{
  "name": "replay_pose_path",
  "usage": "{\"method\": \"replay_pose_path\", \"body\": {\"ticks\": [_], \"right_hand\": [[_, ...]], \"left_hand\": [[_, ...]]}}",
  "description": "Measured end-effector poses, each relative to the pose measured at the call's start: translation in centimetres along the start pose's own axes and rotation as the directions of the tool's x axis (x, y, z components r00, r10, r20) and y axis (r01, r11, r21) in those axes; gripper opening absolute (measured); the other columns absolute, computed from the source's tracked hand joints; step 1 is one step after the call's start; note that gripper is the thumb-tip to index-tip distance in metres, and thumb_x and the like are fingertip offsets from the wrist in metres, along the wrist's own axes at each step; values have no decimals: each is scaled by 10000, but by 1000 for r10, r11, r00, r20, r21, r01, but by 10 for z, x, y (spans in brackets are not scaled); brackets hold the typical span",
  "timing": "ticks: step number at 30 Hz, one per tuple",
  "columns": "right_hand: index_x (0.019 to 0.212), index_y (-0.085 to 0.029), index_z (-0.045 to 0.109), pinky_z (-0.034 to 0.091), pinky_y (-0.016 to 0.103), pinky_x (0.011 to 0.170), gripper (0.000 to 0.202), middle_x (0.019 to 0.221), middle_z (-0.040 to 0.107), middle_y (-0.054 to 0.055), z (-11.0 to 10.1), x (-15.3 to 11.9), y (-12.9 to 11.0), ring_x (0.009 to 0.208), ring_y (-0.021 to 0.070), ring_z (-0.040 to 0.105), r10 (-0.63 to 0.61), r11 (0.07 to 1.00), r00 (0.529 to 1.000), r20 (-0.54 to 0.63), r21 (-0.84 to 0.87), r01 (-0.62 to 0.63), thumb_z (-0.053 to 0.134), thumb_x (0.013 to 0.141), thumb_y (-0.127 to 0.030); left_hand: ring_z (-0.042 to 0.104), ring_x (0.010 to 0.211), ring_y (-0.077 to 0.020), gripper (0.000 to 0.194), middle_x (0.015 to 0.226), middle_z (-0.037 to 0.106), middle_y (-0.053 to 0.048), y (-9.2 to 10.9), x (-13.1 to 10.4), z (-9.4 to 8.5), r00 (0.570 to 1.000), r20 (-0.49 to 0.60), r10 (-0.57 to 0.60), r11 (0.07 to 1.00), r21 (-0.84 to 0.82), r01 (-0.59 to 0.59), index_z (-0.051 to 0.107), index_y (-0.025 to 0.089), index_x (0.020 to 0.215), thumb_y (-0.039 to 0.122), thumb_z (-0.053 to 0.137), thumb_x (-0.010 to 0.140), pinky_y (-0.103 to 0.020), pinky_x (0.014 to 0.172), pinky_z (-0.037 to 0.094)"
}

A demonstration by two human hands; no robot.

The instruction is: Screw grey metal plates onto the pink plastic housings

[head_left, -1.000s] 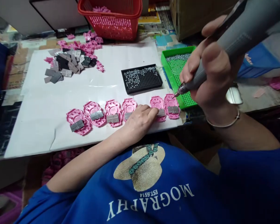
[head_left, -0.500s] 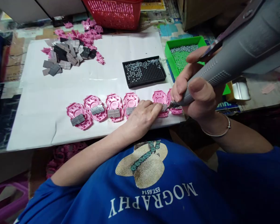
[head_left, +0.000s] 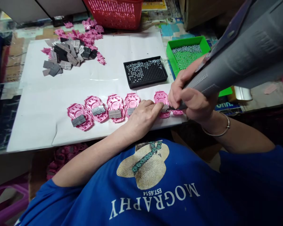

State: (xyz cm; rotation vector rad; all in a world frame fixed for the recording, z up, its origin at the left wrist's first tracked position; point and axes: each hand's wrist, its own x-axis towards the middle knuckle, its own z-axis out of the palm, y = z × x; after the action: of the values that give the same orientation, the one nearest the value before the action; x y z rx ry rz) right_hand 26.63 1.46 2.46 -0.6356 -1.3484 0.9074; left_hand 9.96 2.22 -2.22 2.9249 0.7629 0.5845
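Note:
In my right hand (head_left: 191,94) is a grey electric screwdriver (head_left: 238,62), its body slanting up to the right. Its tip meets the right end of a small grey plate (head_left: 165,108) lying on a pink plastic casing (head_left: 161,97). My left hand (head_left: 145,117) bends over the row, fingertips pressed against that plate and casing; the fingers partly hide what they grip. Left of it stand several more pink casings (head_left: 114,102), each with a grey plate (head_left: 114,114) across its lower part. Another pink casing (head_left: 178,112) is mostly covered by my right hand.
A black perforated tray (head_left: 145,84) of screws lies beyond the row, with a green tray (head_left: 171,51) of screws to its right. Grey and black plates (head_left: 61,51) and small pink parts (head_left: 89,36) are heaped at the back left, near a red basket (head_left: 114,14).
My right hand and the screwdriver have shifted slightly left and down, with the tool leaning lower over the casing. My left hand stays almost in place.

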Motion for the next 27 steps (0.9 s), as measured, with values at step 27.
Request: {"method": "replay_pose_path", "body": {"ticks": [27], "right_hand": [[982,-340,438,279,302,486,511,568,508,-149,-142,107,64,466,100,357,-183,940,917,-354,-336,58,797,710,-580]], "left_hand": [[611,897,-229,203,1046,704,-133,-4,1,-6,998,-28,58,985,-164,-62,630,100,964,87,428,962,-363,771,526]]}}
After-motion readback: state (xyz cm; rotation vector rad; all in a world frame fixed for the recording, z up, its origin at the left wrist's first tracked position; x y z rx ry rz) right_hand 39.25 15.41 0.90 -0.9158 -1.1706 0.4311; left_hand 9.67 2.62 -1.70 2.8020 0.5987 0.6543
